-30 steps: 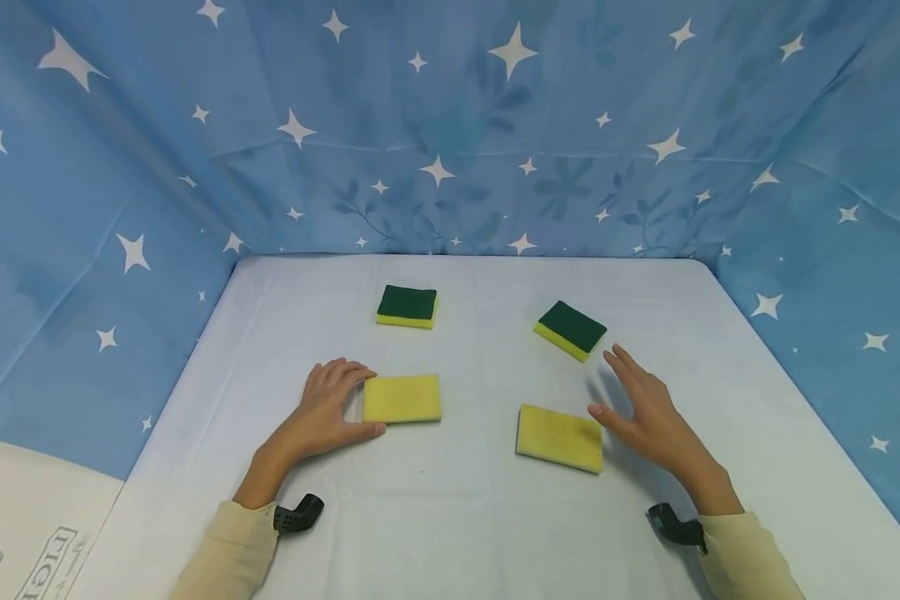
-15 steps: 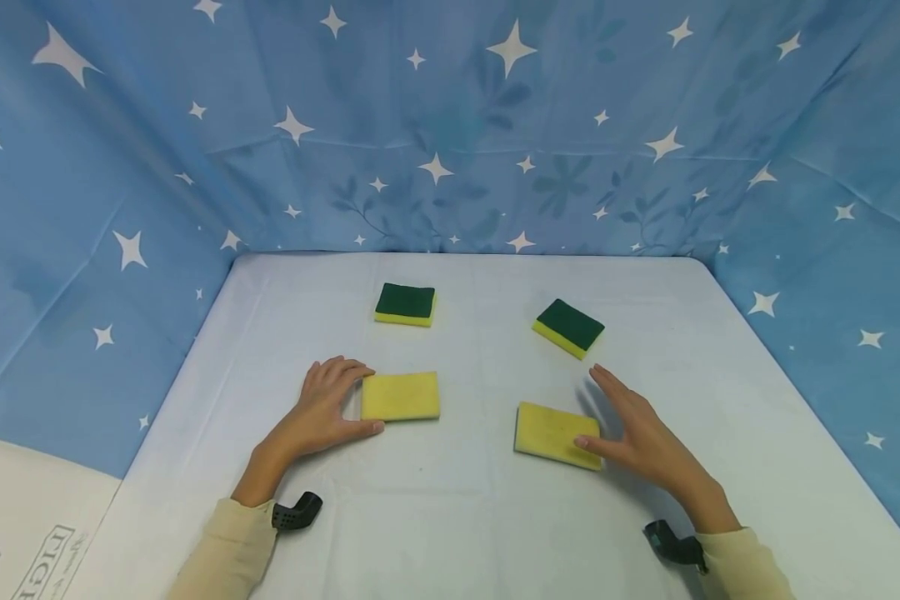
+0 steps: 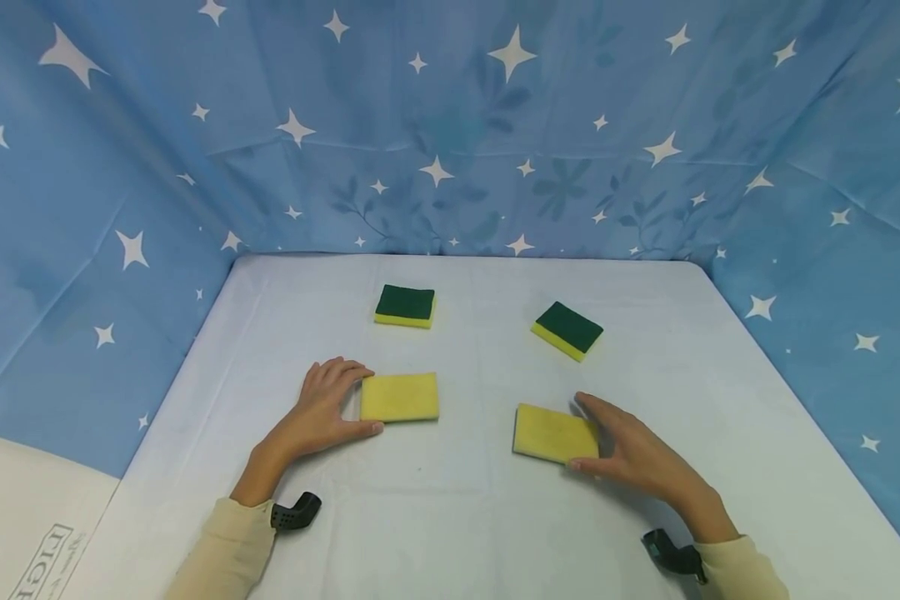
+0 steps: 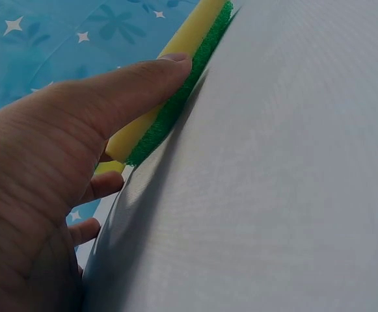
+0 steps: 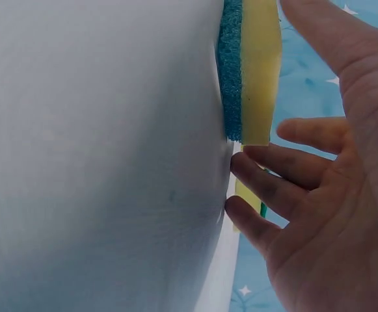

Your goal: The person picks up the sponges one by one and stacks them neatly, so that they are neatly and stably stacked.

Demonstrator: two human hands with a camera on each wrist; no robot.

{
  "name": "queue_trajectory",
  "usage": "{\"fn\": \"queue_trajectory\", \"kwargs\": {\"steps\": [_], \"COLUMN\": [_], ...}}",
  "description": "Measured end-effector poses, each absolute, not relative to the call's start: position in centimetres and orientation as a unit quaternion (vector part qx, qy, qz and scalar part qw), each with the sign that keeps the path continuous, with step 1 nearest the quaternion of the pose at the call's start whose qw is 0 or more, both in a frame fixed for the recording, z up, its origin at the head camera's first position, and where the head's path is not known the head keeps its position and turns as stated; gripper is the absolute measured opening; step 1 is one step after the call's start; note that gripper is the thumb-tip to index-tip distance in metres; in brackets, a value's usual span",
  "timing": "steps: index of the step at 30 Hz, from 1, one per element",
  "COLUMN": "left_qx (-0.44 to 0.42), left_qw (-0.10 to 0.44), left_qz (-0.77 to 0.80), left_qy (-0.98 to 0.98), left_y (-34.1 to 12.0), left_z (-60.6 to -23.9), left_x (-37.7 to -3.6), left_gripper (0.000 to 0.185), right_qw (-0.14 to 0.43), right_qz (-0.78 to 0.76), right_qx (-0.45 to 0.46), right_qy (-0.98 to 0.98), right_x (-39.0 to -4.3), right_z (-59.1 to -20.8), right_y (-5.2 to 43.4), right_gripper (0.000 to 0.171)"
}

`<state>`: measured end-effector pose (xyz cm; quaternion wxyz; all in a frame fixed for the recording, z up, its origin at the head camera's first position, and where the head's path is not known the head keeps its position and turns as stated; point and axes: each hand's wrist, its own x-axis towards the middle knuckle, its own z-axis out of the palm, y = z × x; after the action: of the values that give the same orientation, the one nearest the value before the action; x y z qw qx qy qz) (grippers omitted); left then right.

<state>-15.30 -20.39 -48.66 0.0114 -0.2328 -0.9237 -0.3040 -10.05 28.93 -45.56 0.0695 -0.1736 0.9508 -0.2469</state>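
A sponge lies yellow side up on the left of the white table, the left sponge (image 3: 399, 397); its green scouring side is underneath. My left hand (image 3: 326, 408) holds it by its left end, thumb (image 4: 169, 70) along the near edge and a finger at the far edge. The right sponge (image 3: 551, 432), also yellow side up with a blue-green underside, lies a little nearer. Around its right end is my right hand (image 3: 633, 450), fingers spread, thumb by the near corner. In the right wrist view the thumb (image 5: 332, 32) looks apart from the sponge.
Two more sponges lie green side up farther back: the back left sponge (image 3: 405, 305) and the back right sponge (image 3: 567, 330). A blue star-patterned curtain (image 3: 450, 125) encloses the table's far and side edges. Printed pale cloth (image 3: 30, 508) lies at lower left.
My right hand has come down and leftward from the right, bringing its thumb and fingers around the right sponge's end. The left hand and all the sponges stay put.
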Motion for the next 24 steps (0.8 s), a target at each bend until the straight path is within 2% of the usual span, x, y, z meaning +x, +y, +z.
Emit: {"fn": "queue_trajectory", "kwargs": {"steps": [14, 24], "left_qx": [-0.232, -0.228], "left_qw": [0.011, 0.006], "left_qz": [-0.304, -0.306], "left_qy": [-0.924, -0.924], "left_y": [-20.53, -20.69], "left_z": [-48.89, -49.0], "left_x": [-15.36, -15.39], "left_gripper": [0.08, 0.081], "right_qw": [0.056, 0.063], "right_qz": [-0.252, -0.266], "right_qx": [-0.213, -0.196], "right_qy": [0.942, 0.942], "right_x": [-9.77, -9.61], "right_z": [-46.0, -45.56], "right_y": [28.88, 28.4], "right_gripper": [0.092, 0.081]}}
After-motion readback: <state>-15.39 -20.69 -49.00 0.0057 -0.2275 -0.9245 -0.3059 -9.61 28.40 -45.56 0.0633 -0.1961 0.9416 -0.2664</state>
